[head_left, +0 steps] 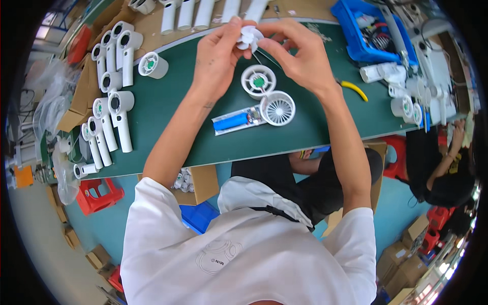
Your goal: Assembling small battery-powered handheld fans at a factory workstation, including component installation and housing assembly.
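Observation:
Raised over the far edge of the green table, my left hand [216, 58] and my right hand [302, 56] are both closed on a small white fan impeller [250, 37], pinching it between their fingertips. Just below them on the tabletop lies a round white motor housing [246, 80] with a green centre. Touching it is an opened handheld fan body, its round ribbed grille [279, 108] facing up. A blue cylindrical battery [231, 122] and a small circuit board sit in its handle. Thin dark lines below my fingers are too small to make out.
Several white fan bodies [122, 107] stand and lie at the left, beside another motor housing [153, 65]. To the right are yellow-handled pliers [354, 90], a blue bin [373, 43] of parts and more white pieces [381, 72]. Another person [445, 162] sits at the far right.

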The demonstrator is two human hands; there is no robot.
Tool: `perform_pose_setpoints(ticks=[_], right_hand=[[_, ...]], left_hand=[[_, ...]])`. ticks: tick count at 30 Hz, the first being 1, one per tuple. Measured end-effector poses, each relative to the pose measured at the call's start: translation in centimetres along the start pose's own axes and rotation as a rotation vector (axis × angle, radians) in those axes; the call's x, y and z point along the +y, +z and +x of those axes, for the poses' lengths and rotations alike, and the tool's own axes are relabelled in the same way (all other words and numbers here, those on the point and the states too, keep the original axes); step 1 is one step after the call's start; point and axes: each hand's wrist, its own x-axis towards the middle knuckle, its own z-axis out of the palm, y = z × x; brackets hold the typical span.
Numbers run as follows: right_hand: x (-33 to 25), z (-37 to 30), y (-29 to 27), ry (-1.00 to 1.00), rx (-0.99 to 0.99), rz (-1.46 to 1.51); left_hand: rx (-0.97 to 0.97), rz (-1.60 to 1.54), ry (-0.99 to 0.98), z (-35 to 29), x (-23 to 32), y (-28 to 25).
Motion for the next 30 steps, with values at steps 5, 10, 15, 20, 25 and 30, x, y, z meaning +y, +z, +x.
perform_pose_setpoints(ticks=[5,10,15,20,25,30], right_hand=[[3.1,-0.3,2.6,0.502,-0.116,0.609],[3.1,-0.8,3.9,0.232,0.002,0.179],[3.7,-0.4,2.4,0.11,0.089,0.094],[4.0,-0.1,-1.2,0.441,0.463,0.111],[3.2,-1.1,-3.7,0.382,0.739,0.313],[1.2,-7.0,-6.1,0.538,0.806,0.097]], left_hand=[[0.077,0.195,0.02,-0.5,-1.5,-2.5],[-0.042,0.099,0.051,-0.8,-2.9,-3.5],[-0.063,0.119,0.035,-0.4,-3.2,-4.1],[0.152,0.033,0.197,0.9,-3.0,-5.0],[0.144,0.081,0.101,0.5,-2.6,-4.6],[0.101,-0.004,0.078,0.4,-2.7,-5.3]])
